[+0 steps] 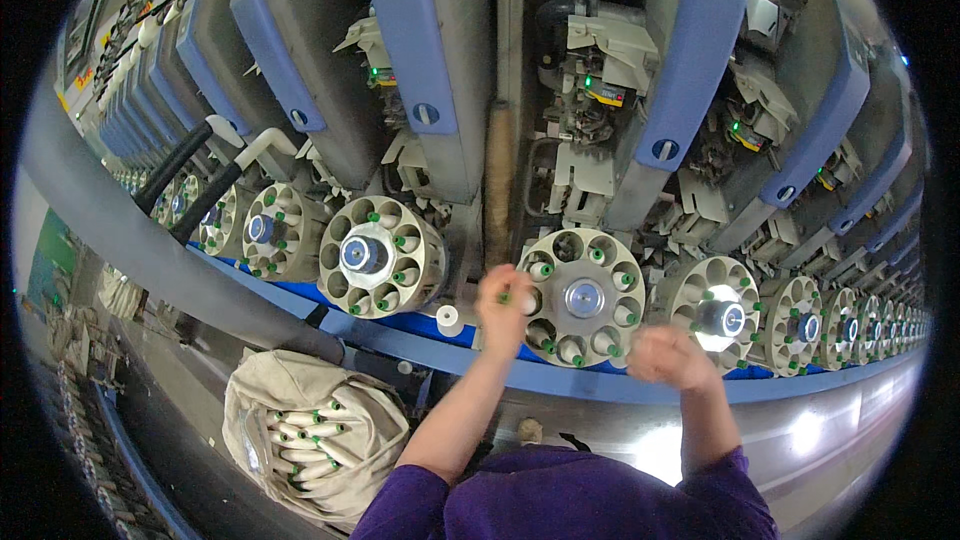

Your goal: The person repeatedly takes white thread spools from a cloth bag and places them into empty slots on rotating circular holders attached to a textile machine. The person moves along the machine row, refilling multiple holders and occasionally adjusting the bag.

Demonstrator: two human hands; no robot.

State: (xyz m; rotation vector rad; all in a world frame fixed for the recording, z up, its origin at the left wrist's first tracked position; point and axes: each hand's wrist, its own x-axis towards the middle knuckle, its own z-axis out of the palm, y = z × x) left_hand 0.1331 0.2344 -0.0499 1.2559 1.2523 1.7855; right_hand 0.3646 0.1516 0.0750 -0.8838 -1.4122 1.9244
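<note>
My left hand [502, 314] is at the left side of a round bobbin magazine [584, 297], its fingers closed on a yarn bobbin whose green tip [504, 297] pokes out by the fingertips. White yarn with green tube ends fills most of the magazine's pockets, such as the bobbin [571, 350] at the bottom. At the lower right of the same magazine, my right hand [672, 356] is curled closed and slightly blurred. Whatever it may hold is hidden by the fingers.
More round magazines stand in a row to the left [383, 257] and right [709, 310], below blue-grey machine units [690, 60]. A cloth sack [375, 430] holds several bobbins [310, 432] at lower left. A grey tube [190, 250] crosses the left side; a blue rail [560, 376] runs along the front.
</note>
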